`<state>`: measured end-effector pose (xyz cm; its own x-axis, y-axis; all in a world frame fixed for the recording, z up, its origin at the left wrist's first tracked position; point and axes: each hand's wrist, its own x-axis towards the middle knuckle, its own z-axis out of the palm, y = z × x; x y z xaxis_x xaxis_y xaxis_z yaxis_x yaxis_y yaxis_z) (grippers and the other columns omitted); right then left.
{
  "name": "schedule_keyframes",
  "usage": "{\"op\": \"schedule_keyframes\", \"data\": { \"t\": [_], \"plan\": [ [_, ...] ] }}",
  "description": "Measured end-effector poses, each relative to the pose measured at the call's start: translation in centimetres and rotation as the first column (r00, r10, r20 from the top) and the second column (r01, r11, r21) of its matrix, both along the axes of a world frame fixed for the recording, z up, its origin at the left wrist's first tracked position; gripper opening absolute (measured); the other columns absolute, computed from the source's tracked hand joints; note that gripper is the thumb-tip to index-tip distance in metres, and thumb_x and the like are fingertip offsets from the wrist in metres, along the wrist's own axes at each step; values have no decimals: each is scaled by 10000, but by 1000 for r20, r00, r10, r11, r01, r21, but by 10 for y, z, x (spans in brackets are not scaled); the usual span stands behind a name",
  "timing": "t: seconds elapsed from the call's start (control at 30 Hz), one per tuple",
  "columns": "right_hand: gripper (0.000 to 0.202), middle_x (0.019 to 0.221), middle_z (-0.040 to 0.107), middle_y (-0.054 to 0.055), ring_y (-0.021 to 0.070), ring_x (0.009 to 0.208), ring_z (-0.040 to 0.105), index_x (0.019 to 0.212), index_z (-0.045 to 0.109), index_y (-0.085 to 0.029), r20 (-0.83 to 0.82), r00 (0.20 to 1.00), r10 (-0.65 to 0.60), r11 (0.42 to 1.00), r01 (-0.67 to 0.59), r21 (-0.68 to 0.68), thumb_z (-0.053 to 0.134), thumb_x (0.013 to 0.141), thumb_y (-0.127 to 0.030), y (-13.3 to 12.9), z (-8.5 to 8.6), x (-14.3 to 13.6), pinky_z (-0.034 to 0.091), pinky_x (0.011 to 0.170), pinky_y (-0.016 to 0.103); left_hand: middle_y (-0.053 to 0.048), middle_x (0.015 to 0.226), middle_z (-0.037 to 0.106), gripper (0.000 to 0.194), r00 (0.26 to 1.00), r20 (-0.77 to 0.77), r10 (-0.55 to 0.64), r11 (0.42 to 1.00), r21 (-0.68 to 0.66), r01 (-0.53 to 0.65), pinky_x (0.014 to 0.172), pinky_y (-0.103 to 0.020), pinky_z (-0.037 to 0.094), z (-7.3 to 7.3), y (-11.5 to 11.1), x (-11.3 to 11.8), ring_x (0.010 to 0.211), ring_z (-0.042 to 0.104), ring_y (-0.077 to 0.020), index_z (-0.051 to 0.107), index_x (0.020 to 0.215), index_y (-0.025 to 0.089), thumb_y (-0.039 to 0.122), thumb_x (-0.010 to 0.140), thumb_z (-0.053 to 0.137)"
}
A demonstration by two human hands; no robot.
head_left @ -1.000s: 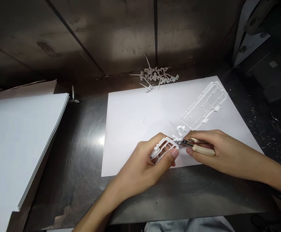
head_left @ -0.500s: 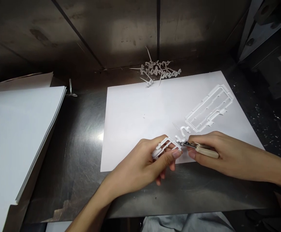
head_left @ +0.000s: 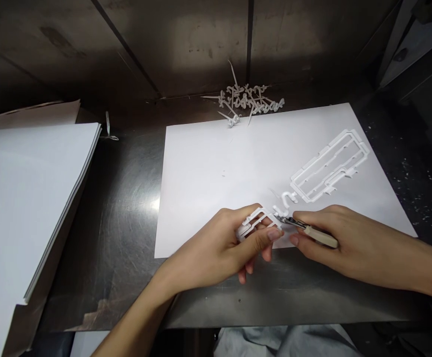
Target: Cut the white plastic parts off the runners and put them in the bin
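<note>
Right hand (head_left: pixel 335 243) grips cutters (head_left: pixel 322 237), long axis running left, slightly away from table's (head_left: pixel 260 307) front edge; I read tips at joint between curved runner (head_left: pixel 283 200) and small white frame (head_left: pixel 244 229), pinched in left hand (head_left: pixel 216 250).

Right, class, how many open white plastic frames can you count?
2. The small frame is in the left hand; the long frame is over the white sheet's right side.
</note>
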<state>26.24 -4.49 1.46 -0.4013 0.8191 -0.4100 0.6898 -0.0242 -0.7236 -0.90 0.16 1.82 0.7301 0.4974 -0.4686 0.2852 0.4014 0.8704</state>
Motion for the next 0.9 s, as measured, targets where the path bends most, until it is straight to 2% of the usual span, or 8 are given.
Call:
{"op": "schedule_keyframes", "data": {
  "t": [0.2,0.4,0.6,0.7,0.77,0.83,0.9],
  "plan": [
    [333,581,553,-10,190,520,468,781,638,-244,54,998,24,999,-26,35,613,1087,-374,2,-9,1,274,537,362,21,875,713,330,1000,-4,15,999,29,-15,524,-156,563,-1,1,2,648,653,-96,672,976,208,501,1125,692],
    [399,564,446,-25,179,529,395,714,503,-237,131,990,-50,997,41,66,577,1063,-415,2,-24,-2,273,528,363,17,858,705,292,996,-19,83,995,52,-82,504,-165,559,-3,2,4,624,640,-105,692,1052,211,484,1146,646],
    [442,726,597,-1,203,651,513,802,576,-238,7,986,-165,986,165,18,556,1154,-504,4,-15,7,340,578,344,8,831,704,317,994,-49,100,994,39,-98,505,-178,556,-3,-1,5,624,642,-114,693,1007,193,490,1118,696],
    [455,815,638,16,225,719,549,865,612,-238,-52,963,-264,963,266,33,577,1159,-585,8,-15,14,362,602,338,1,883,731,306,986,-9,168,983,83,-167,601,-200,596,-3,1,4,662,666,-111,742,1139,189,491,1127,692],
    [460,825,625,16,228,730,548,874,610,-239,-72,944,-321,945,324,43,605,1146,-609,12,-17,16,368,603,333,1,897,744,304,945,32,326,926,187,-326,651,-203,592,-3,7,0,686,672,-108,754,1208,188,475,1133,691],
    [462,817,605,12,225,720,537,871,601,-239,-88,930,-357,931,361,43,623,1135,-618,14,-19,15,367,599,328,1,873,747,307,846,53,530,784,350,-513,649,-202,560,-4,15,-6,678,652,-105,775,1192,178,471,1115,723],
    [450,826,605,10,223,716,533,885,604,-241,-103,921,-375,924,381,34,618,1136,-614,15,-19,12,363,594,324,-13,909,776,318,744,39,667,625,513,-588,663,-216,541,-6,24,-12,700,649,-114,804,1156,178,482,1063,800]
  ]
}}
